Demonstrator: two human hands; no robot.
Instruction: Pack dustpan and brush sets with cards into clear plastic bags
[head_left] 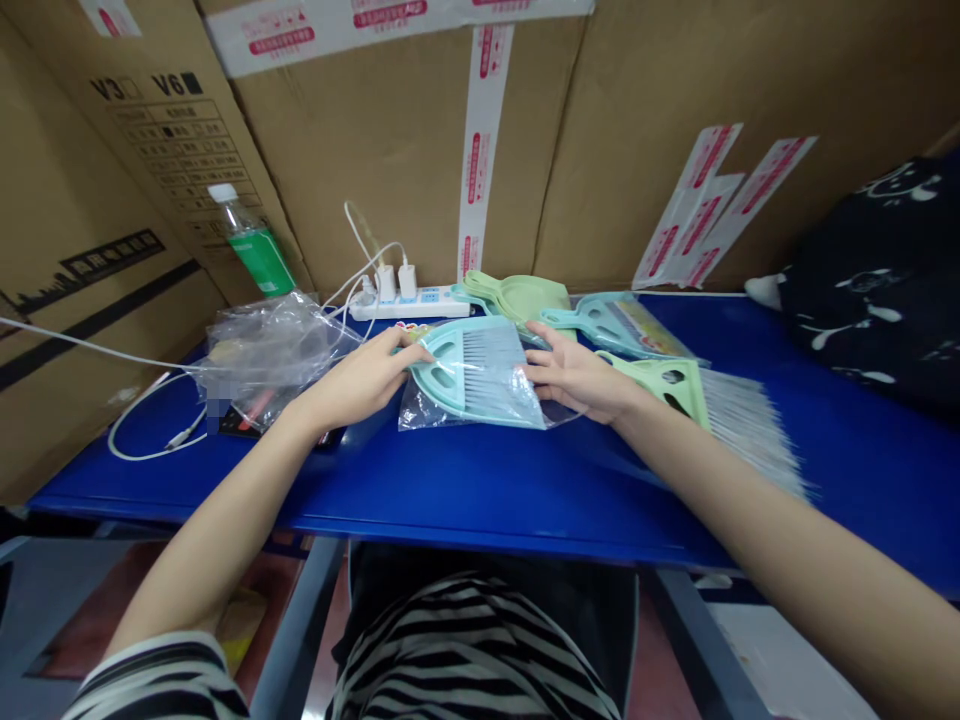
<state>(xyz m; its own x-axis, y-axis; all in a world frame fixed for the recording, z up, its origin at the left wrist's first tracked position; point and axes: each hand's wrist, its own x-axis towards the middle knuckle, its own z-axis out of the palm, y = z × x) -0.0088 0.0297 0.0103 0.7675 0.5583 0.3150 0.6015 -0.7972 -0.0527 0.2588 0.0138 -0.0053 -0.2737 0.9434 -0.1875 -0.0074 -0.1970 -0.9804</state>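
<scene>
A light-blue dustpan-and-brush set [491, 370] lies in a clear plastic bag above the blue table, its pale bristles facing right. My left hand [371, 370] is closed on the set's rounded left end, fingertips at the openings in the plastic. At the bristle end, my right hand [574, 372] grips the bag's edge with its fingers somewhat apart; part of its grip is hidden. Just right of that hand lies a green brush [667, 385] with long pale bristles, partly behind my forearm. Behind it are a green dustpan [529, 297] and another bagged blue set [607, 322].
Crumpled clear bags [274, 345] and white cables lie at the left. A power strip [431, 302] with chargers stands along the cardboard wall [390, 150]. A green-labelled bottle [259, 250] is in the back left corner. Dark patterned fabric [877, 280] bulges in at the right.
</scene>
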